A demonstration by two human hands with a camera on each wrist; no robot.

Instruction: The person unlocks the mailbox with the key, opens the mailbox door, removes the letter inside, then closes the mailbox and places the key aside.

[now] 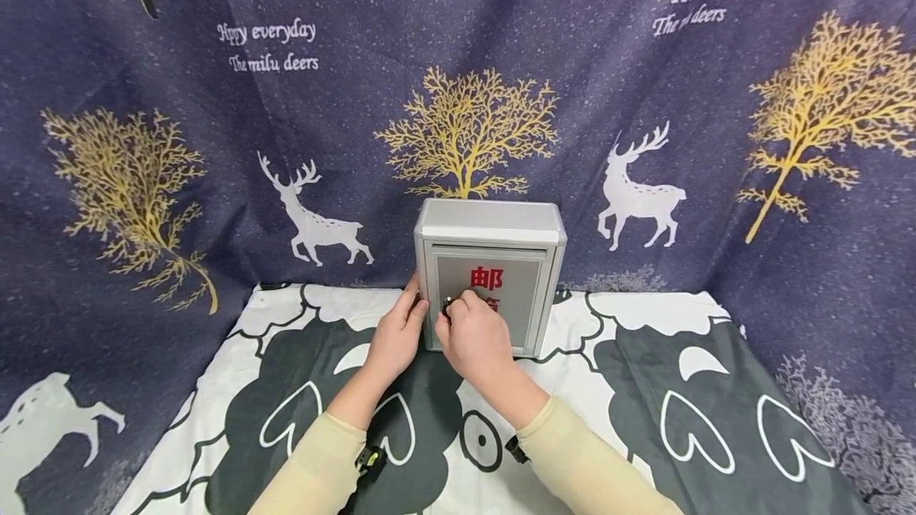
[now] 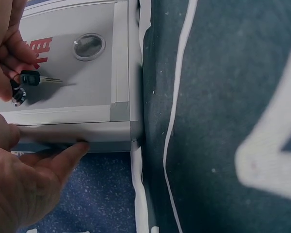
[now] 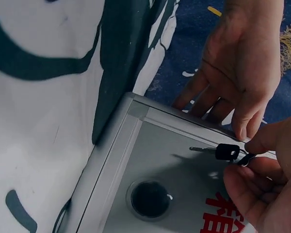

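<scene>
A grey metal mailbox [image 1: 490, 217] with red characters and a round window [image 2: 89, 47] stands upright. My right hand [image 1: 478, 335] is at the left part of its front door, thumb and fingers pinching a black-headed key [image 2: 14, 89] at the lock [image 2: 19, 97]. A second key [image 3: 227, 151] with a black head hangs from the same ring, its metal blade free of the lock. My left hand [image 1: 396, 332] rests against the mailbox's left side, fingers fairly straight along it and thumb near the front edge. The pinched key's blade is hidden.
A cloth [image 1: 533, 467] with black-and-white cartoon figures covers the table under the mailbox. Behind it hangs a dark blue curtain [image 1: 487, 30] printed with white deer and golden trees. Across the upper door runs a narrow slot [image 1: 490, 251].
</scene>
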